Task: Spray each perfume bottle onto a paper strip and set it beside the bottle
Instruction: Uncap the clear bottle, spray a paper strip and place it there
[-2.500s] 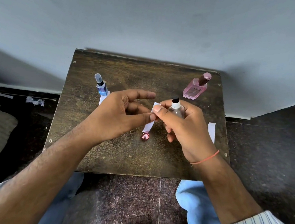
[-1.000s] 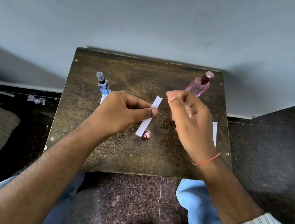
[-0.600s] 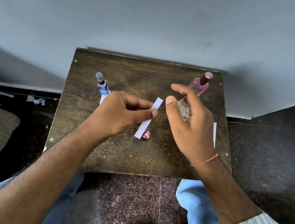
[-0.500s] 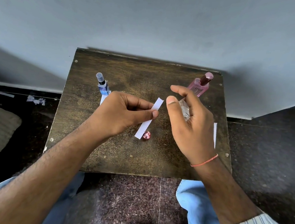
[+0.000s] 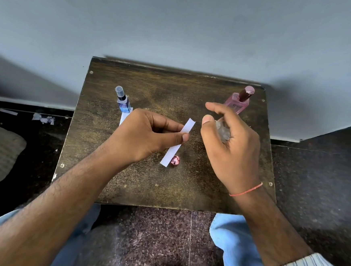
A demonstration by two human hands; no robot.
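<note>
Over the surface (image 5: pixel 144 84), the right hand (image 5: pixel 230 145) grips a mostly hidden bottle (image 5: pixel 223 131). Just beside it, the left hand (image 5: pixel 147 134) pinches a strip (image 5: pixel 180 139).

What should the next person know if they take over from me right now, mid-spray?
Left hand: pinches the paper strip above the table.
Right hand: holds the small clear bottle, index finger raised above it.
Pink cap lies on the table below the strip.
Blue bottle stands back left with a strip beside it: looks done.
Pink bottle stands back right, capped; a spare strip shows in earlier frames but is hidden now.
Left: finish the clear bottle, set its strip beside it, recap, then likely the pink one.
</note>
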